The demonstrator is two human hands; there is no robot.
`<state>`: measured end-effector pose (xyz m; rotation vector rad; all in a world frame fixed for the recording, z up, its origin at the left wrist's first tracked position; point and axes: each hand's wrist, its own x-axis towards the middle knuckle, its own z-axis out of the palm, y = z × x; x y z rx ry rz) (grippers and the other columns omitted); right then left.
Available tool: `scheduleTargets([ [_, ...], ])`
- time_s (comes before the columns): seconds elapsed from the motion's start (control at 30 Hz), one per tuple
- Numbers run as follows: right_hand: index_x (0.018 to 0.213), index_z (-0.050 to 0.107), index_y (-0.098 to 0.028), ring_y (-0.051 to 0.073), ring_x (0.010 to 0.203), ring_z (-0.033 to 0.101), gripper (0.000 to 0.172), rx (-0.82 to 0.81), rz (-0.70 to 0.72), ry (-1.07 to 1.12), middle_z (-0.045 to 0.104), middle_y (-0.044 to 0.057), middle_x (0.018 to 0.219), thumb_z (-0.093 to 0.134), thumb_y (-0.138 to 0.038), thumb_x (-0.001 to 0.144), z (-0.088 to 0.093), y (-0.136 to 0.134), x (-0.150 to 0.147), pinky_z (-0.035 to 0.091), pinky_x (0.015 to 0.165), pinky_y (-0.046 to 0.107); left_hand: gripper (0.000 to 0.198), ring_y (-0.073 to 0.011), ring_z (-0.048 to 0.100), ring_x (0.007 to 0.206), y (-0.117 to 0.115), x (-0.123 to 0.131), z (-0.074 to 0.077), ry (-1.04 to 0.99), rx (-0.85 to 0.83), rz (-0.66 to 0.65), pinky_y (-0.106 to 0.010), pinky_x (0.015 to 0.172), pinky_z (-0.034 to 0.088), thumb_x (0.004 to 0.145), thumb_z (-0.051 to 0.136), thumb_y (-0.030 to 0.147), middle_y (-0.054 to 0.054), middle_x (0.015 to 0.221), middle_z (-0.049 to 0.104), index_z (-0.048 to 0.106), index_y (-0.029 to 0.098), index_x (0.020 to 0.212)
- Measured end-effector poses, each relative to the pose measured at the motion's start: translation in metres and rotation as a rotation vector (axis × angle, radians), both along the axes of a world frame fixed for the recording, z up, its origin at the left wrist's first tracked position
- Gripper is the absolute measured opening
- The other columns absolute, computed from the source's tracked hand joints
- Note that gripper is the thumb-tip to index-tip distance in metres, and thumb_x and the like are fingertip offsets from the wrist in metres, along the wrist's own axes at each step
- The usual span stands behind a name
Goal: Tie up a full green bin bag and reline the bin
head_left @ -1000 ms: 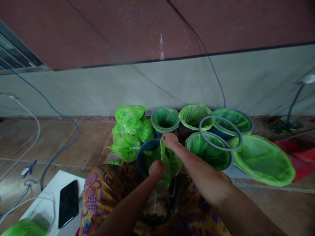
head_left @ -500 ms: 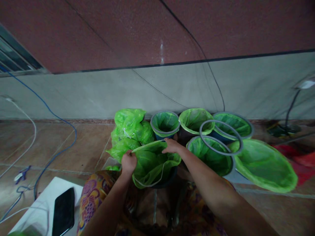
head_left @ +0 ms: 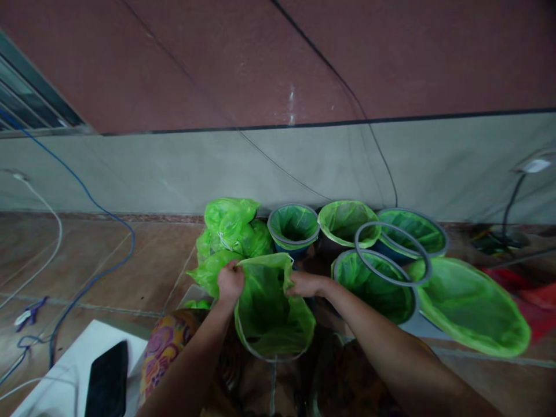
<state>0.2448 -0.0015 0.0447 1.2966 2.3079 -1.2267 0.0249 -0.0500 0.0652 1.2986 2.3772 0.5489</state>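
Note:
Between my hands a green plastic bag (head_left: 273, 318) hangs with its mouth spread open, a white drawstring along its lower rim. My left hand (head_left: 230, 281) grips the left side of the mouth. At the right side, my right hand (head_left: 306, 284) pinches the bag's edge. Most of what lies beneath the bag is hidden by it. Left of my left hand is a heap of bunched green bags (head_left: 232, 229). A lined bin (head_left: 293, 237) stands just beyond my hands, and a loose grey ring (head_left: 425, 255) rests slanted over the bins to the right.
Other bins lined with green bags, such as one near bin (head_left: 377, 289) and one at the wall (head_left: 347, 226), stand to the right. A wide green bag mouth (head_left: 473, 307) lies beside red material (head_left: 538, 301). At left are a phone (head_left: 106, 379) on a white surface and a blue cable (head_left: 98, 275).
The bag has been drawn toward me and its mouth pulled narrower between my hands. The dark bin rim that showed under it no longer shows. My view has tilted slightly upward.

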Motion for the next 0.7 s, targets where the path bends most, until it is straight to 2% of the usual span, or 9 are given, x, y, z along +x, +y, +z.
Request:
scheduleTargets([
  [0.13,0.073,0.068,-0.012,0.009,0.062,0.053,0.006,-0.027,-0.082,0.161,0.065,0.0,0.072,0.065,-0.015,0.069,0.003,-0.003,0.001,0.039,0.055,0.018,0.032,-0.0173,0.069,0.077,0.028,0.013,0.005,-0.01,0.047,-0.121,-0.023,0.069,0.049,0.084,0.047,0.018,-0.007,0.087,0.075,0.072,0.016,0.104],
  [0.23,0.072,0.066,-0.013,0.009,0.061,0.054,0.006,-0.198,-0.089,0.336,0.064,-0.002,0.07,0.062,-0.017,0.071,0.007,-0.005,0.004,0.042,0.057,0.018,0.033,-0.0155,0.069,0.079,0.048,0.02,0.012,-0.003,0.094,-0.186,-0.023,0.073,0.049,0.086,0.047,0.02,-0.005,0.094,0.075,0.07,0.018,0.11],
  [0.3,0.072,0.066,-0.013,0.009,0.059,0.055,0.007,-0.288,-0.1,0.374,0.064,-0.002,0.068,0.061,-0.018,0.071,0.01,-0.008,0.004,0.043,0.057,0.018,0.034,-0.0147,0.068,0.08,0.057,0.022,0.017,0.003,0.116,-0.215,-0.023,0.075,0.05,0.087,0.046,0.021,-0.005,0.097,0.075,0.07,0.019,0.112],
  [0.4,0.069,0.066,-0.013,0.009,0.059,0.054,0.006,-0.305,-0.034,0.361,0.063,-0.002,0.064,0.063,-0.019,0.069,0.016,-0.013,0.002,0.043,0.058,0.018,0.033,-0.0154,0.068,0.084,0.069,0.022,0.024,0.02,0.125,-0.246,-0.023,0.078,0.05,0.085,0.048,0.019,-0.005,0.099,0.075,0.071,0.019,0.109],
  [0.5,0.074,0.068,-0.013,0.01,0.064,0.057,0.011,-0.363,0.052,0.447,0.065,-0.002,0.069,0.064,-0.023,0.071,0.02,-0.017,0.0,0.045,0.063,0.019,0.035,-0.0163,0.068,0.09,0.081,0.019,0.032,0.057,0.138,-0.25,-0.025,0.082,0.049,0.087,0.046,0.021,-0.005,0.103,0.074,0.069,0.02,0.113],
  [0.6,0.078,0.07,-0.013,0.012,0.068,0.061,0.013,-0.293,0.08,0.301,0.069,0.001,0.075,0.064,-0.024,0.072,0.02,-0.019,0.0,0.046,0.064,0.021,0.035,-0.0192,0.066,0.097,0.09,0.014,0.032,0.096,0.113,-0.245,-0.028,0.086,0.048,0.088,0.044,0.023,-0.006,0.108,0.073,0.069,0.022,0.113],
  [0.7,0.076,0.073,-0.014,0.018,0.076,0.066,0.011,-0.018,0.046,-0.05,0.072,0.005,0.077,0.069,-0.019,0.066,0.012,-0.018,0.005,0.047,0.066,0.023,0.032,-0.025,0.066,0.1,0.084,0.01,0.018,0.115,0.029,-0.252,-0.034,0.086,0.049,0.086,0.047,0.023,-0.01,0.107,0.072,0.072,0.021,0.107],
])
